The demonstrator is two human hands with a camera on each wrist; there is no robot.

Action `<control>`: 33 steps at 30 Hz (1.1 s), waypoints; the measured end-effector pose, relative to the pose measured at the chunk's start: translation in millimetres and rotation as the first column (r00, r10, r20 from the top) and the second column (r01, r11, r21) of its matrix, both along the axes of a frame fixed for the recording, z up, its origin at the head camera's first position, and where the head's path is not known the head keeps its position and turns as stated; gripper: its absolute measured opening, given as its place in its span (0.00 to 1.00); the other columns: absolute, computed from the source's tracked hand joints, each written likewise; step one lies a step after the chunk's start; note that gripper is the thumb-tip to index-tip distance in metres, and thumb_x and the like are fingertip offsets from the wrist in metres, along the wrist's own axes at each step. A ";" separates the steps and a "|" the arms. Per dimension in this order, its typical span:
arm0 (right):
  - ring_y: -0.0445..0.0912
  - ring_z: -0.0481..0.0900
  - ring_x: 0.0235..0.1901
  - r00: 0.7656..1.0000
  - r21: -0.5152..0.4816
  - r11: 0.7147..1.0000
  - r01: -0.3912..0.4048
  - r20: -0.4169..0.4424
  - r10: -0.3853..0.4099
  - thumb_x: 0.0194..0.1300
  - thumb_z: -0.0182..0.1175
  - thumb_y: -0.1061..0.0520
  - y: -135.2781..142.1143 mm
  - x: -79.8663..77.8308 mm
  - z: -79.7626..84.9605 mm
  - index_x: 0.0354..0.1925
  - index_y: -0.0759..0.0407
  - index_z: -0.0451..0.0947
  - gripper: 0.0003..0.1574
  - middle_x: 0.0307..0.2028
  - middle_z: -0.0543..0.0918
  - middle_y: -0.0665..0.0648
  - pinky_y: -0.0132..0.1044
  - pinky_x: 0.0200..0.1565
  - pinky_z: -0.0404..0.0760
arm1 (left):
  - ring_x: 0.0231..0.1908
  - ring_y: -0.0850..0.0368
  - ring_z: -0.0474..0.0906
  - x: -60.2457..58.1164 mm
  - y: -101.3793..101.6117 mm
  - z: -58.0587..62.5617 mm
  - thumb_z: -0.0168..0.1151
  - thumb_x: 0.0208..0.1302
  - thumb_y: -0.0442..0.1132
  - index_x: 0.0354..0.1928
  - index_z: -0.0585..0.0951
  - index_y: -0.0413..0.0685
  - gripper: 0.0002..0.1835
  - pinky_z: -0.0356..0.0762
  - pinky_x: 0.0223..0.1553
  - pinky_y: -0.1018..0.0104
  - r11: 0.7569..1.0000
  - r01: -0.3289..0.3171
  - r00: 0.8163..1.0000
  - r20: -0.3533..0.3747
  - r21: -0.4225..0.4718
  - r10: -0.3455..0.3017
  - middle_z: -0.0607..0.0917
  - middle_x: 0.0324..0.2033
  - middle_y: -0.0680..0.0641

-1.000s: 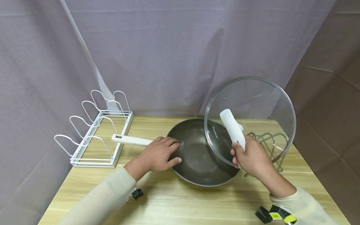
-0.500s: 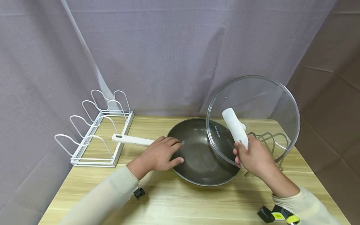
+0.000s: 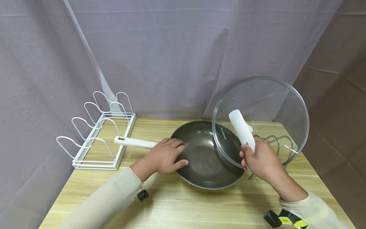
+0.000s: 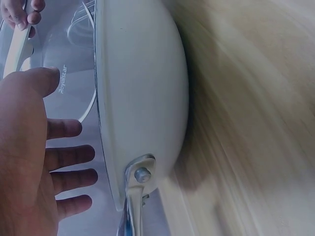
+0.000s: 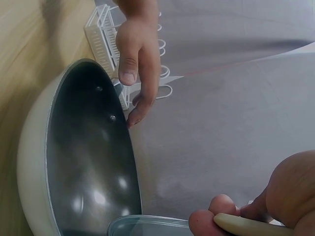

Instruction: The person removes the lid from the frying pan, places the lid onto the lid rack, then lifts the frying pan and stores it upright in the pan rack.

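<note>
A dark-lined wok [image 3: 204, 159] with a pale outside [image 4: 142, 83] sits on the table, its white handle [image 3: 134, 142] pointing left. Over the wok's left rim hovers my left hand [image 3: 166, 156], fingers spread and fairly straight; the left wrist view shows a gap between its fingers [image 4: 74, 156] and the wok wall. My right hand [image 3: 263, 159] grips the white handle [image 3: 241, 128] of a round glass lid [image 3: 266, 98]. The lid is tilted up above the wok's right side, and its lettering shows near the rim.
At the left of the table stands a white wire rack [image 3: 114, 159] with several loops. Behind the lid on the right is a wire rack [image 3: 275, 141], partly seen through the glass. A grey curtain [image 3: 171, 63] hangs behind the wooden table [image 3: 186, 210].
The lid and my right hand have shifted a little to the right. My left hand has drifted slightly rightward over the wok's rim. The wok stays in place.
</note>
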State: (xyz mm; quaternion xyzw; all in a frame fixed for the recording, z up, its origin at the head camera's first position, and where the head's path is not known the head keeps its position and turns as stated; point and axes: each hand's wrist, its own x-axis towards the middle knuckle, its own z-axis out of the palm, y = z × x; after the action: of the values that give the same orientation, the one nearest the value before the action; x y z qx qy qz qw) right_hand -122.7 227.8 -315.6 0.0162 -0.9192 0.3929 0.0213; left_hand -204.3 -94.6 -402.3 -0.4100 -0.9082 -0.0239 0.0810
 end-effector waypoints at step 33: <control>0.48 0.82 0.24 1.000 0.048 0.999 0.024 0.007 -0.024 0.82 0.45 0.52 10.2 0.7 -0.1 0.49 0.69 0.68 0.18 0.30 0.81 0.59 0.40 0.23 0.81 | 0.69 0.50 0.67 -4.6 12.8 9.5 0.42 0.75 0.69 0.71 0.73 0.55 0.36 0.62 0.69 0.46 0.999 -0.009 0.999 0.052 -0.037 0.011 0.75 0.66 0.51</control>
State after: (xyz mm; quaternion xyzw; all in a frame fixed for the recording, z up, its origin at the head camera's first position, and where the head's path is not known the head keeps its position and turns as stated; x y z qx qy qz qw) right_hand -122.0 238.0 -315.8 0.0041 -0.9286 0.3704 0.0220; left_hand -208.8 -81.8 -392.8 -0.4061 -0.9123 -0.0174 0.0498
